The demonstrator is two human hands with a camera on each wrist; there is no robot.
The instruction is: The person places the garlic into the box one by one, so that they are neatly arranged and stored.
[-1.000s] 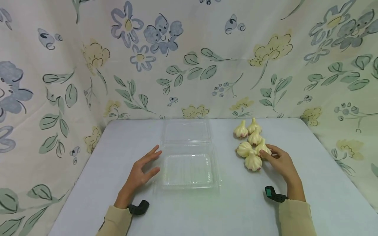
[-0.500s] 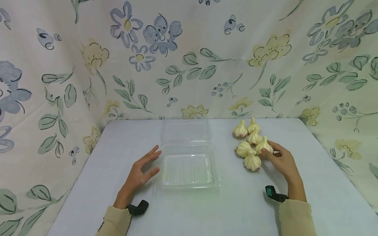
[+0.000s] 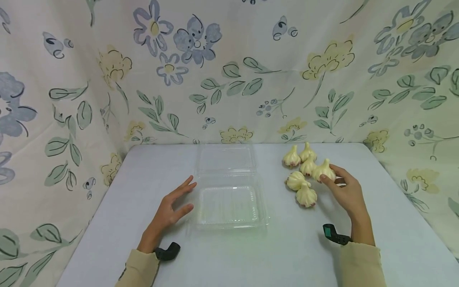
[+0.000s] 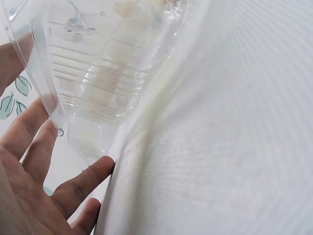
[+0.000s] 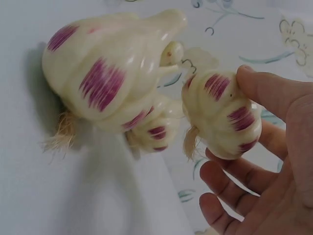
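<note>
right hand [image 3: 347, 194] pinches glossy lobed garlic [image 3: 322, 172] | left hand [image 3: 171, 206] loosely splayed | clear ribbed plastic box [image 3: 227, 205]

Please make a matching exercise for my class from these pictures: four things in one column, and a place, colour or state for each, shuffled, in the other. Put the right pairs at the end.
Column one
1. left hand
2. plastic box
3. right hand
4. cloth backdrop

Column two
A. printed with blue and yellow flowers and green leaves
B. pinching a garlic bulb between thumb and fingers
C. see-through, with its lid open toward the far edge of the table
D. fingers spread, at the side of the box

Right pairs
1-D, 2-C, 3-B, 4-A
</note>
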